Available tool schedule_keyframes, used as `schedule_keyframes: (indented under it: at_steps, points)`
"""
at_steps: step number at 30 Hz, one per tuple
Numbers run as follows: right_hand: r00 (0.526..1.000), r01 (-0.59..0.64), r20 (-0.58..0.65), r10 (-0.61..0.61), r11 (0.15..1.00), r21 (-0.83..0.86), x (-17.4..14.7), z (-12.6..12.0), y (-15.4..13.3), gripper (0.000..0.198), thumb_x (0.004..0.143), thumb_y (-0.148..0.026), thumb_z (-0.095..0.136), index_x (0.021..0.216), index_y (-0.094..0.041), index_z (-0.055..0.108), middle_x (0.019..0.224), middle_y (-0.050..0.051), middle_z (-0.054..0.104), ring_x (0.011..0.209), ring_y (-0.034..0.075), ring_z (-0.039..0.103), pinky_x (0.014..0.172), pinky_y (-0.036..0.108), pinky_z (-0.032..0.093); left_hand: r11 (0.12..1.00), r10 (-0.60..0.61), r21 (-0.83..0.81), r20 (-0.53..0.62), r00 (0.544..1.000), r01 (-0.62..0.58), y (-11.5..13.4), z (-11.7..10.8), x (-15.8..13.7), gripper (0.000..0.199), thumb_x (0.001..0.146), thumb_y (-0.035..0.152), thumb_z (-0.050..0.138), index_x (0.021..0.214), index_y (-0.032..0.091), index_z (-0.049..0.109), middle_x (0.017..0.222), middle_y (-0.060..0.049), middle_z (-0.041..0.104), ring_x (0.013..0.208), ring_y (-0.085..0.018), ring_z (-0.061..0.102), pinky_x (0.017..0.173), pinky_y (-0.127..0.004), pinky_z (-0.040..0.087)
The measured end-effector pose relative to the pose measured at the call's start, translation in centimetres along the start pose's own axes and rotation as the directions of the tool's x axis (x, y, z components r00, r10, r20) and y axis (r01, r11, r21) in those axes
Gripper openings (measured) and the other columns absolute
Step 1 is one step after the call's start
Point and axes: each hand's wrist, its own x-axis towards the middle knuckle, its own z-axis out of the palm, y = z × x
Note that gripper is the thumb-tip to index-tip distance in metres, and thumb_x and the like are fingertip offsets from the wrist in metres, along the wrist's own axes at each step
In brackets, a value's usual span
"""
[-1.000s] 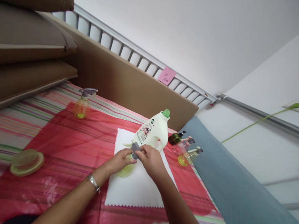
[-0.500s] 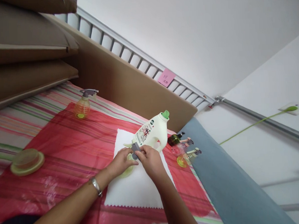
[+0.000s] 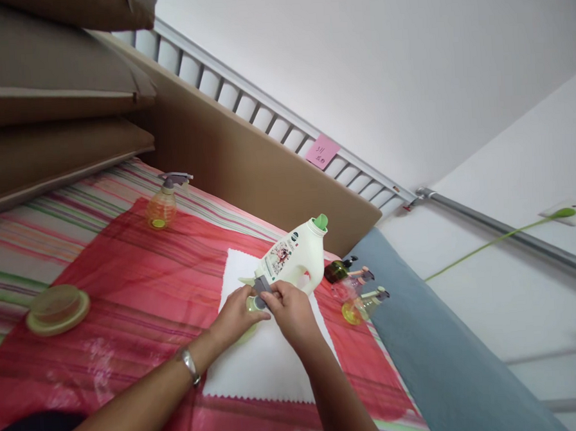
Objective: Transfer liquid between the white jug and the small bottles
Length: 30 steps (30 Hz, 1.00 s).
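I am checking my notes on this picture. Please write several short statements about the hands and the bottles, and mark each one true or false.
1. Both hands, left hand and right hand, meet at a grey spray head. True.
2. The white jug has a red cap. False: its cap is green.
3. The hands work over a white cloth. True.
4. The orange spray bottle lies on its side. False: it stands upright.
5. A bracelet is on the right wrist. False: it is on the left wrist.
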Motion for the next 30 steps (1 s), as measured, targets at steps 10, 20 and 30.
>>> schedule_keyframes:
  at_steps: [10,20,30]
  points:
    - [1.000,0.004,0.021,-0.004,1.000,0.009,0.2,-0.1,0.4,0.016,0.081,-0.031,0.049,0.075,-0.019,0.059,0.069,0.001,0.063,0.065,0.015,0.055,0.059,0.024,0.035,0.989,0.145,-0.044,0.089,0.985,-0.142,-0.1,-0.5,0.6,0.024,0.068,0.030,0.070,0.090,0.020,0.067,0.090,-0.004,0.065,0.094,-0.022,0.054,0.085,-0.032,0.040]
    - [0.999,-0.008,0.044,0.008,1.000,-0.002,0.3,-0.2,0.6,0.016,0.081,-0.030,0.050,0.075,-0.018,0.059,0.071,0.002,0.062,0.066,0.015,0.054,0.059,0.024,0.033,0.990,0.111,-0.109,0.236,0.965,-0.087,-0.1,-1.3,1.2,0.031,0.068,0.030,0.068,0.097,0.019,0.068,0.096,-0.005,0.064,0.099,-0.023,0.054,0.092,-0.033,0.038]
    - [1.000,-0.012,0.020,0.013,0.999,-0.051,-0.6,-4.2,2.8,0.008,0.073,-0.027,0.062,0.075,-0.020,0.062,0.069,-0.003,0.060,0.064,0.011,0.051,0.054,0.020,0.031,0.997,0.051,0.051,0.186,0.981,-0.062,-1.3,-1.3,1.2,0.056,0.064,0.044,0.066,0.114,0.019,0.058,0.123,-0.011,0.059,0.116,-0.030,0.050,0.101,-0.046,0.036]
